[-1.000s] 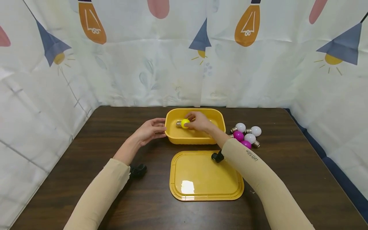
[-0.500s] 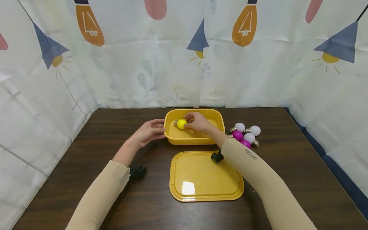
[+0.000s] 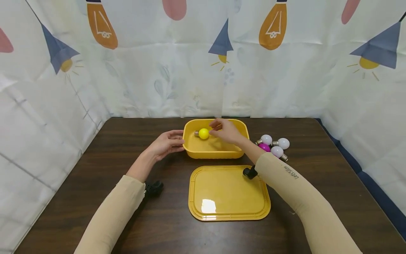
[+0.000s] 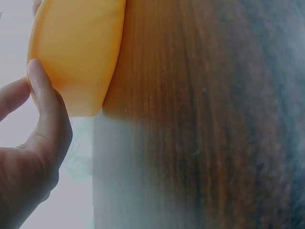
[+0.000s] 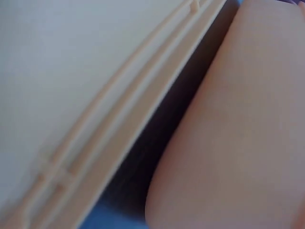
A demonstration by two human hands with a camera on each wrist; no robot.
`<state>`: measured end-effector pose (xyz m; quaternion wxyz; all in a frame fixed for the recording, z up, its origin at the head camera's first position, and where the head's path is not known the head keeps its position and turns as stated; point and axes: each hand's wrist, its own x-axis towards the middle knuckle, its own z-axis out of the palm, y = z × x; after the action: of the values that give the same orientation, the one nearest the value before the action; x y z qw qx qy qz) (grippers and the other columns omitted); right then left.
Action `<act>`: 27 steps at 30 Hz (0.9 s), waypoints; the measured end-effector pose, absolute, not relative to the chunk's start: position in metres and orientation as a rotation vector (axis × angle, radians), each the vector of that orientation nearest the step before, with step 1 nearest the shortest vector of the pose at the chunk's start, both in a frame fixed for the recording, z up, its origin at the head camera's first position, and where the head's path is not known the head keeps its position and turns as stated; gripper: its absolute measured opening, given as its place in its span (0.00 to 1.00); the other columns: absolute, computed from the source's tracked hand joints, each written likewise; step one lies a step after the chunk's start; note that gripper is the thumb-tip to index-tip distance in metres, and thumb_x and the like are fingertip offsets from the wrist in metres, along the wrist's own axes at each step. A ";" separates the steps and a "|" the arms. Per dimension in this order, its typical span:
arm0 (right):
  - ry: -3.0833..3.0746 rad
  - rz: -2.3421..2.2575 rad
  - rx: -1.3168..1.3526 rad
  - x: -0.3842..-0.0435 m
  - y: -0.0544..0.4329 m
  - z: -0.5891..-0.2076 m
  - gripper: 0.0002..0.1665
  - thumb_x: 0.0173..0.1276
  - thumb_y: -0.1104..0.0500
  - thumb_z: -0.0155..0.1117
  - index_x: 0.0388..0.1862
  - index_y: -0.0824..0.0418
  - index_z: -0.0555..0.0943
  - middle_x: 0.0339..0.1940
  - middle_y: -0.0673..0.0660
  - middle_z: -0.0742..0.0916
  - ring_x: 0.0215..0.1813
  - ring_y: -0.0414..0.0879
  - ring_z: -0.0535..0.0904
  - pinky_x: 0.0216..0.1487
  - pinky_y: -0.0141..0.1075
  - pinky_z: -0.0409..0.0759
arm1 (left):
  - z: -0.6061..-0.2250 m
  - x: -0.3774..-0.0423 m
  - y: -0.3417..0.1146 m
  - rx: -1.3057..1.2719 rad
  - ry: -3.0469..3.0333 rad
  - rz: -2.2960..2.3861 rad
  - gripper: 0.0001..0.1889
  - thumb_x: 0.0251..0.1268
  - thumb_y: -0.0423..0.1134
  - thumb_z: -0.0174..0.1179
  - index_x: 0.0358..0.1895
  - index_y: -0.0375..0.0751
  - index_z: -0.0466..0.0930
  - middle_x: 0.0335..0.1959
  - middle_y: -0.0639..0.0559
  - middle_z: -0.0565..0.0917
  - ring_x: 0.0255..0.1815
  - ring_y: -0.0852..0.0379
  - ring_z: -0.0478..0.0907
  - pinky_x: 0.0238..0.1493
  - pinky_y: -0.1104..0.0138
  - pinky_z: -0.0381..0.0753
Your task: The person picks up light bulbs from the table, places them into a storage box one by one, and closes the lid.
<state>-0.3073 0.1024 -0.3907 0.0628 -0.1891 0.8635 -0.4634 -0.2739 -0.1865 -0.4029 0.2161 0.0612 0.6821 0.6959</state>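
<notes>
A yellow light bulb (image 3: 203, 133) lies on its side in the yellow plastic box (image 3: 215, 155), its metal screw base pointing left. My right hand (image 3: 229, 132) hovers over the box just right of that bulb, holding nothing. Its fingers are slightly bent, with a small gap to the bulb. At the box's left side, my left hand (image 3: 165, 144) touches the wall near the rim. The left wrist view has the fingertips of that hand (image 4: 40, 138) against the box's outer side (image 4: 81, 57). Only part of the right hand's skin (image 5: 228, 124) fills the right wrist view.
A flat yellow lid (image 3: 228, 194) lies on the dark wooden table (image 3: 152, 222) in front of the box. Right of the box sit several white bulbs (image 3: 277, 152) and a magenta bulb (image 3: 264, 147), partly hidden by my right arm. A printed curtain (image 3: 190, 70) hangs behind.
My right hand has let go of the yellow bulb and drawn back a little to the right. The bulb stays in the box; the left hand keeps its place.
</notes>
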 end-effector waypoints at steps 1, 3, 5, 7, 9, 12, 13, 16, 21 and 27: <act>2.610 -1.425 -0.583 -0.306 0.106 -0.389 0.20 0.75 0.60 0.67 0.61 0.68 0.79 0.59 0.63 0.83 0.58 0.54 0.81 0.53 0.44 0.86 | -0.403 -0.274 -0.186 0.174 1.890 1.931 0.31 0.79 0.28 0.55 0.80 0.33 0.55 0.67 0.27 0.70 0.54 0.43 0.82 0.54 0.61 0.85; 2.583 -1.496 -0.601 -0.303 0.112 -0.383 0.20 0.75 0.61 0.67 0.61 0.70 0.79 0.59 0.65 0.83 0.57 0.55 0.81 0.54 0.49 0.85 | -0.403 -0.275 -0.186 0.181 1.885 1.938 0.32 0.78 0.29 0.55 0.80 0.33 0.55 0.67 0.27 0.69 0.55 0.41 0.81 0.54 0.61 0.85; 2.556 -1.561 -0.625 -0.299 0.117 -0.379 0.20 0.76 0.62 0.66 0.60 0.72 0.79 0.57 0.66 0.83 0.56 0.56 0.81 0.54 0.54 0.85 | -0.403 -0.275 -0.186 0.185 1.884 1.941 0.32 0.78 0.29 0.56 0.80 0.33 0.55 0.67 0.26 0.69 0.55 0.42 0.81 0.54 0.62 0.86; 2.542 -1.599 -0.644 -0.296 0.122 -0.376 0.19 0.76 0.62 0.65 0.60 0.72 0.79 0.55 0.65 0.83 0.55 0.56 0.82 0.54 0.56 0.84 | -0.402 -0.274 -0.186 0.182 1.886 1.942 0.32 0.78 0.28 0.56 0.79 0.33 0.56 0.67 0.27 0.70 0.54 0.42 0.82 0.53 0.62 0.86; 2.549 -1.605 -0.660 -0.292 0.126 -0.374 0.17 0.76 0.62 0.65 0.59 0.70 0.80 0.54 0.62 0.83 0.54 0.54 0.82 0.54 0.56 0.84 | -0.402 -0.273 -0.186 0.178 1.887 1.940 0.31 0.78 0.28 0.56 0.79 0.33 0.56 0.66 0.27 0.70 0.53 0.43 0.82 0.53 0.61 0.86; 2.562 -1.596 -0.683 -0.284 0.134 -0.373 0.14 0.77 0.60 0.64 0.57 0.65 0.81 0.52 0.59 0.84 0.52 0.52 0.83 0.53 0.57 0.85 | -0.404 -0.272 -0.187 0.172 1.887 1.939 0.31 0.78 0.28 0.56 0.79 0.33 0.57 0.66 0.27 0.70 0.54 0.43 0.82 0.54 0.61 0.86; 2.568 -1.588 -0.694 -0.282 0.137 -0.372 0.13 0.77 0.59 0.64 0.56 0.63 0.81 0.52 0.58 0.84 0.52 0.51 0.83 0.52 0.57 0.85 | -0.404 -0.272 -0.187 0.171 1.885 1.940 0.31 0.78 0.29 0.56 0.79 0.33 0.57 0.66 0.27 0.70 0.55 0.42 0.81 0.54 0.61 0.86; 2.550 -1.594 -0.722 -0.275 0.146 -0.370 0.13 0.78 0.58 0.64 0.56 0.62 0.81 0.53 0.59 0.84 0.52 0.51 0.82 0.53 0.58 0.84 | -0.405 -0.272 -0.187 0.168 1.883 1.943 0.31 0.78 0.29 0.56 0.79 0.33 0.57 0.66 0.27 0.70 0.57 0.39 0.80 0.54 0.61 0.86; 2.521 -1.607 -0.736 -0.268 0.158 -0.365 0.15 0.78 0.58 0.64 0.57 0.64 0.81 0.53 0.62 0.84 0.54 0.55 0.82 0.52 0.53 0.85 | -0.406 -0.273 -0.187 0.165 1.883 1.947 0.31 0.78 0.29 0.57 0.79 0.33 0.57 0.66 0.27 0.71 0.55 0.40 0.81 0.53 0.61 0.86; 2.549 -1.582 -0.724 -0.260 0.172 -0.358 0.15 0.78 0.59 0.64 0.57 0.66 0.81 0.53 0.63 0.84 0.52 0.54 0.82 0.53 0.49 0.86 | -0.406 -0.273 -0.187 0.171 1.883 1.951 0.31 0.78 0.29 0.57 0.79 0.32 0.56 0.66 0.26 0.71 0.52 0.44 0.82 0.53 0.61 0.86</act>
<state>-0.2602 0.1723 -0.3582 0.0275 -0.2344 0.8256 -0.5125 -0.2731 -0.1867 -0.4063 0.2108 0.0616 0.6775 0.7019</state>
